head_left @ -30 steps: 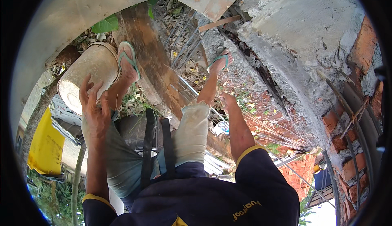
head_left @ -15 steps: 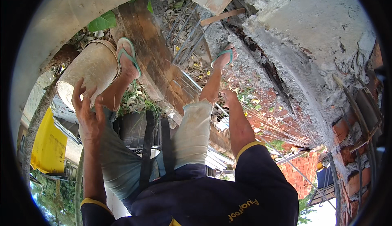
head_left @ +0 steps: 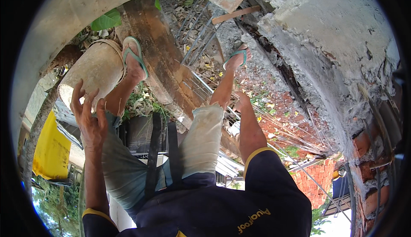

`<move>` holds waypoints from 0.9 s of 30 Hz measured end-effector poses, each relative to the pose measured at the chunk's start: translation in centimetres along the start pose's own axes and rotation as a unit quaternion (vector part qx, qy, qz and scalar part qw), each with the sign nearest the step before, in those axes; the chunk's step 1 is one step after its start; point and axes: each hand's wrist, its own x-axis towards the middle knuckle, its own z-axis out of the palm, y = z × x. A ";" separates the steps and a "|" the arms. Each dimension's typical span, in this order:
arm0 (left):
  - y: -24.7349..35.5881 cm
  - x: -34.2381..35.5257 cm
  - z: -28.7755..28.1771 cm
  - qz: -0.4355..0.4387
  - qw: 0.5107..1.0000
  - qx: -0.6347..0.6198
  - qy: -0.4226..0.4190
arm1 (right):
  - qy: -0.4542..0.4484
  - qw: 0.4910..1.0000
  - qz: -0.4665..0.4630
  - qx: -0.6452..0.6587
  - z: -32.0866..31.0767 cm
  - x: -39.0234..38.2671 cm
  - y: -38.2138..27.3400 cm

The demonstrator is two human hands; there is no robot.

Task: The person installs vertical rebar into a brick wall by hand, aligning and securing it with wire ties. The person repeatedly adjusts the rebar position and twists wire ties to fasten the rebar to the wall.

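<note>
My left hand is raised with its fingers spread against the rim of a pale, cement-crusted bucket that lies on its side. My left foot in a green flip-flop presses next to the bucket on a worn wooden plank. My right hand hangs by my right shin, mostly hidden behind the leg, so its fingers do not show. My right foot, also in a green flip-flop, stands on steel bars and rubble.
A rough concrete wall curves along the right, with red bricks below it. Thin steel rods and dry leaves lie across the ground. A yellow sheet hangs at the left beside a tree trunk.
My left hand has slid slightly down and left along the bucket's rim. The view has tilted a little; feet and right arm stay put.
</note>
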 end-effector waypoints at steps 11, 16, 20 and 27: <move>0.3 -0.5 -0.8 -0.031 0.999 -0.024 -0.012 | -0.020 0.989 -0.066 0.134 -4.3 -4.9 4.0; 0.4 -1.2 -1.3 -0.048 0.998 -0.040 0.000 | -0.046 0.968 -0.092 0.230 -3.9 -8.6 2.9; 0.7 -2.3 -2.3 -0.074 0.996 -0.055 0.012 | -0.106 0.942 -0.091 0.304 -3.1 -12.7 1.2; 3.7 -3.3 -5.0 -0.119 0.982 -0.131 0.061 | -0.268 0.874 -0.127 0.386 -0.9 -22.1 -1.9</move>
